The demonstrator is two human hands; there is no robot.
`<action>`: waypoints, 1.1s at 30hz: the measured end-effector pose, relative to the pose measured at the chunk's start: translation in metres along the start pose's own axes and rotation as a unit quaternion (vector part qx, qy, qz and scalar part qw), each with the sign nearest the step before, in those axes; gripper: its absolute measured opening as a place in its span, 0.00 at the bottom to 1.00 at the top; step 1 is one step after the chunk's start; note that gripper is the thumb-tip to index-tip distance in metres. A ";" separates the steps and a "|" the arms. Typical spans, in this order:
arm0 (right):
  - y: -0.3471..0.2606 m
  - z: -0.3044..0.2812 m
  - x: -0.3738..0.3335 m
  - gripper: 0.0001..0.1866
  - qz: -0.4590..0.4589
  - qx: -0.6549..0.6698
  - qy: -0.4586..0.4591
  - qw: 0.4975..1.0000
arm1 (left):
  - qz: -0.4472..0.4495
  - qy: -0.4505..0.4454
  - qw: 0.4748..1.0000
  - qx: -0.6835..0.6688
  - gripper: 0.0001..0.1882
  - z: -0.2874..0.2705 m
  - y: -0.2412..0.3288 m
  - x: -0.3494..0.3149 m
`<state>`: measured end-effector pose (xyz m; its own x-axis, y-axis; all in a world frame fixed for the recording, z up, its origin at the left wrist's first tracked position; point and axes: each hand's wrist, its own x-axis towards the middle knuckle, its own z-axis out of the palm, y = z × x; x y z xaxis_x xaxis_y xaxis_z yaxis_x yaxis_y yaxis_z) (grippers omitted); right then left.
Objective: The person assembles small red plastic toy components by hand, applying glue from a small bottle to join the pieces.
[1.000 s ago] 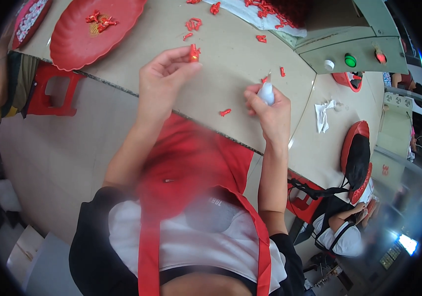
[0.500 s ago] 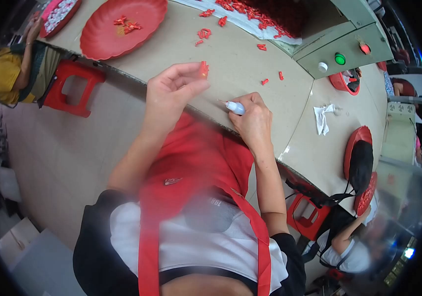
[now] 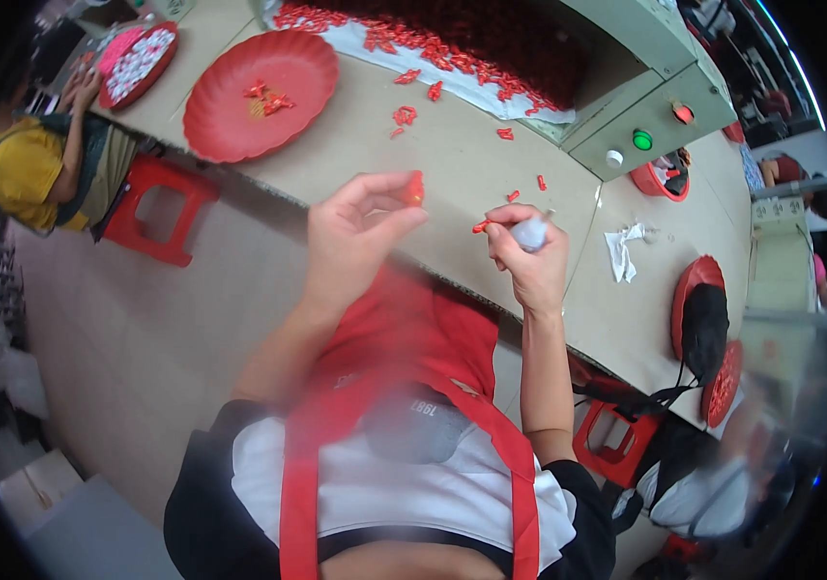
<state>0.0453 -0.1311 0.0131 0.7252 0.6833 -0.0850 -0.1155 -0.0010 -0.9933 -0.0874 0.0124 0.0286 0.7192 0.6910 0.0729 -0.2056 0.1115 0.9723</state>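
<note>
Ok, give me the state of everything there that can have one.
Left hand: pinching a red piece.
Right hand: closed around a bottle.
Second piece: at the right fingertips; gripped or only touching, can't tell.
Plate: upright, holding several pieces.
Tissue: crumpled.
Machine: open in front.
Green button: possibly lit.
Red light: looks lit.
White knob: setting unclear.

On the counter (image 3: 491,164), a plate (image 3: 225,101) holding small parts (image 3: 273,101) lies left, a heap of pieces (image 3: 452,60) sits behind on a sheet (image 3: 348,41) at a machine's (image 3: 660,116) opening, and a tub (image 3: 657,188) and tissue (image 3: 621,255) lie right.
</note>
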 end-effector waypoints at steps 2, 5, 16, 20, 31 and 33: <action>-0.014 0.011 -0.005 0.04 -0.061 0.021 0.024 0.998 | 0.008 -0.044 0.999 0.010 0.15 0.006 -0.002 0.013; -0.024 0.020 -0.008 0.05 -0.115 0.049 0.059 0.990 | 0.024 -0.105 0.994 0.029 0.14 0.013 -0.003 0.030; -0.043 0.019 -0.018 0.06 -0.063 0.000 0.205 0.977 | 0.108 -0.171 0.976 0.085 0.15 0.040 -0.002 0.044; -0.037 0.014 -0.023 0.08 -0.222 -0.151 0.154 0.951 | 0.124 -0.148 0.978 0.084 0.15 0.044 -0.005 0.032; -0.030 0.008 -0.042 0.08 -0.297 -0.184 0.150 0.925 | 0.161 -0.154 0.964 0.143 0.17 0.046 -0.005 0.003; -0.028 0.005 -0.042 0.09 -0.306 -0.213 0.154 0.915 | 0.195 -0.150 0.953 0.174 0.17 0.047 -0.006 0.004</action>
<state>0.0141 -0.1561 0.0450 0.7300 0.4138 0.5439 0.6034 -0.0167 -0.7972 -0.0522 -0.0193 0.0332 0.8012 0.3903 0.4536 -0.3009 -0.3924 0.8692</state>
